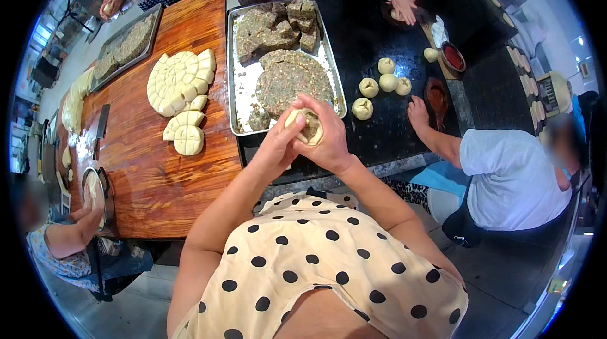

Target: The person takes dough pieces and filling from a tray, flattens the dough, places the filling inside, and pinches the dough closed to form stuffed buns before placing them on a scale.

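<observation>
In front of my chest, above the near edge of a metal tray (342, 102), both hands are wrapped round a pale dough bun (311, 139) whose open top shows crumbly brown-green filling. My left hand (275, 147) cups its left side, with the thumb by the opening. My right hand (332, 139) curls round the right side. Beyond them in the tray lies a round slab of speckled filling (294, 80), and large broken chunks of filling (269, 32) are heaped at the far end. Fingers partly hide the bun's underside.
Cut dough pieces (180, 83) lie on the wooden table (126, 162) to the left. Several gathered buns (368, 87) sit on the black counter, near a co-worker's hand (417, 113), a brown dish (436, 97) and a red-filled bowl (453, 56). Other people work along the far side and left.
</observation>
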The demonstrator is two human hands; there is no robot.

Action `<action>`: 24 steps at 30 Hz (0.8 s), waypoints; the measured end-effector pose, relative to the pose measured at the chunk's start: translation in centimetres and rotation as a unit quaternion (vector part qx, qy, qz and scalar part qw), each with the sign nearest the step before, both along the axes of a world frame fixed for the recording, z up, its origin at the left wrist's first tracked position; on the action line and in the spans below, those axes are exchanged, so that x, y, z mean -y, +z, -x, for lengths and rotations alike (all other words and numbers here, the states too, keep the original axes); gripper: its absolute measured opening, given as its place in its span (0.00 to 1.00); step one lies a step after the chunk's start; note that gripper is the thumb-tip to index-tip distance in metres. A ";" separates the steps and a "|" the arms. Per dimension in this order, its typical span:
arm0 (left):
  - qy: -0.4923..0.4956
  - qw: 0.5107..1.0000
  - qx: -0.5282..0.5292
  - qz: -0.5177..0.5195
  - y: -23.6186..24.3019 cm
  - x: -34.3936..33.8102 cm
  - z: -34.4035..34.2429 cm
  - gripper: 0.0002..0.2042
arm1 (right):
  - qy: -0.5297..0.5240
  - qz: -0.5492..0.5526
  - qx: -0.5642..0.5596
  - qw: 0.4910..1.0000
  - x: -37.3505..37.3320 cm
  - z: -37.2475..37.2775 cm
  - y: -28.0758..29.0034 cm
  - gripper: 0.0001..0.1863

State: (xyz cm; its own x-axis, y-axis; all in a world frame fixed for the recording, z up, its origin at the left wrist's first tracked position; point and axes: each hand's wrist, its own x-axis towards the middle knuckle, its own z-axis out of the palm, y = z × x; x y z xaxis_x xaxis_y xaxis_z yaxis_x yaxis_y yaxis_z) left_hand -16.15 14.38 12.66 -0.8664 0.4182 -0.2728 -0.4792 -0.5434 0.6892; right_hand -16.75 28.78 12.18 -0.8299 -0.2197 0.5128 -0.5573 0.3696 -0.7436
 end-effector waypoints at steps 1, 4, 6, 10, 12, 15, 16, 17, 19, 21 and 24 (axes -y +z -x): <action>0.017 0.999 0.015 0.023 0.1 -0.1 0.0 0.25 | 0.006 0.030 0.024 0.999 0.3 -0.1 0.1 0.43; -0.050 0.993 -0.032 0.097 1.2 0.4 0.3 0.25 | 0.014 0.065 0.029 0.997 0.0 -0.1 1.2 0.44; -0.085 0.983 -0.064 0.152 1.0 0.6 1.1 0.27 | 0.005 0.000 -0.020 1.000 -0.1 0.1 1.2 0.44; -0.123 0.975 -0.082 0.166 0.6 1.6 1.9 0.27 | 0.038 0.039 -0.010 0.998 -0.5 0.3 0.9 0.39; -0.090 0.974 -0.106 0.180 0.5 1.9 2.0 0.23 | 0.018 0.132 0.039 0.990 0.4 0.6 -0.1 0.28; -0.007 0.863 -0.318 0.393 0.9 0.3 1.7 0.26 | -0.009 0.105 0.001 0.994 1.2 0.8 0.7 0.26; -0.016 0.866 -0.302 0.399 1.3 0.3 1.8 0.26 | -0.008 0.096 -0.013 0.995 1.3 1.0 0.9 0.27; -0.052 0.856 -0.322 0.401 1.9 0.7 2.1 0.30 | -0.008 0.088 -0.028 0.996 1.5 1.2 1.2 0.29; -0.065 0.915 -0.232 0.325 2.2 1.1 2.2 0.38 | -0.020 0.042 -0.106 0.993 1.8 1.7 1.0 0.37; -0.046 0.941 -0.198 0.272 2.4 1.3 2.2 0.46 | 0.014 0.013 -0.094 0.995 1.5 1.6 1.4 0.43; 0.026 0.982 -0.068 0.173 4.8 1.3 1.6 0.50 | 0.049 0.032 -0.100 0.993 1.6 1.9 2.0 0.29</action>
